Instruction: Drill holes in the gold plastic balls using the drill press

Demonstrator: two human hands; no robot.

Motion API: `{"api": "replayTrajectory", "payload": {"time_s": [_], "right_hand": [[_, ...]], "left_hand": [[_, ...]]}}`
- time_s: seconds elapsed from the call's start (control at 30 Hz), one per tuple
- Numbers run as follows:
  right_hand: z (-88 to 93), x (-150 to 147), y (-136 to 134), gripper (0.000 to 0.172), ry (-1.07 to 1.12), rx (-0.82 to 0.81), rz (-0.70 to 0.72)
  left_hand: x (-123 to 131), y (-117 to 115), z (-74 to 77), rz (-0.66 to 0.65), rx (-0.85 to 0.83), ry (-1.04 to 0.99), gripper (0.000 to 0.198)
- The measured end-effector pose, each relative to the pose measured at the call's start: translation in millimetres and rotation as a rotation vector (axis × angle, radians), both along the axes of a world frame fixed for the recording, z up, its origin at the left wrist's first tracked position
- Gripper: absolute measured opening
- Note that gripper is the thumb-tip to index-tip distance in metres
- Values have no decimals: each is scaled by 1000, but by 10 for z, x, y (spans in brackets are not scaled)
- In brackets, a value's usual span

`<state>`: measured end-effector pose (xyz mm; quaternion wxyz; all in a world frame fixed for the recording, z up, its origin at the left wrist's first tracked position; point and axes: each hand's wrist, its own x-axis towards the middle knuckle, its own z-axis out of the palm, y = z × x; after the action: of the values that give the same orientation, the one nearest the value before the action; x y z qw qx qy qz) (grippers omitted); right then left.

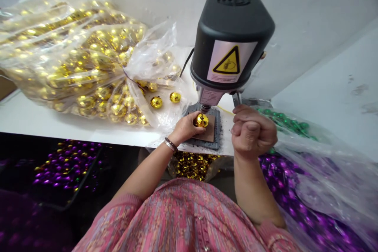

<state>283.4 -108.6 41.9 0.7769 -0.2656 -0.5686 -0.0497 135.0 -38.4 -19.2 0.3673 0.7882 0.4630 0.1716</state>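
Note:
My left hand [184,128] grips a faceted gold mirror ball [202,120] on a brown pad [210,134], directly below the chuck [204,107] of a black bench drill [232,39]. The pad lies on the drill's grey base plate [217,124]. A beaded bracelet [170,144] circles my left wrist. My right hand [252,132] is a closed fist just right of the base plate, with nothing visible in it. Its fingers nearly reach the drill's column, which is mostly hidden behind them.
A large clear plastic bag of gold balls [73,59] lies on the white table [38,118], with loose balls [156,102] beside it. Green bead strands [283,123] and purple bead strands [295,193] lie right. More purple beads [67,163] lie lower left; gold pieces [193,165] lie below the table edge.

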Motion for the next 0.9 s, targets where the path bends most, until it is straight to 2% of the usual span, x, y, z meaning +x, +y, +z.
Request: {"api": "replayTrajectory", "payload": {"time_s": [0.1, 0.17, 0.37, 0.47, 0.63, 0.77, 0.83, 0.9], "right_hand": [[-3, -21, -17, 16, 15, -11, 0], [91, -37, -31, 18, 49, -31, 10], [649, -7, 49, 19, 191, -165, 13], [819, 34, 123, 23, 204, -210, 52], [852, 24, 146, 19, 177, -174, 104], [838, 14, 141, 19, 143, -159, 87], [836, 22, 148, 19, 156, -157, 94], [834, 26, 151, 18, 175, -159, 104]], "left_hand": [[-4, -1, 5, -8, -3, -10, 52], [-3, 2, 10, -3, -14, -1, 53], [-45, -37, -9, -19, -44, -72, 68], [-141, -136, -23, -6, -37, -123, 69], [-360, -376, -20, -51, -28, -166, 68], [-516, -539, 11, -218, -63, -113, 70], [-583, -561, 35, -298, -76, -77, 71], [-635, -498, 62, -280, -60, -45, 65]]}}
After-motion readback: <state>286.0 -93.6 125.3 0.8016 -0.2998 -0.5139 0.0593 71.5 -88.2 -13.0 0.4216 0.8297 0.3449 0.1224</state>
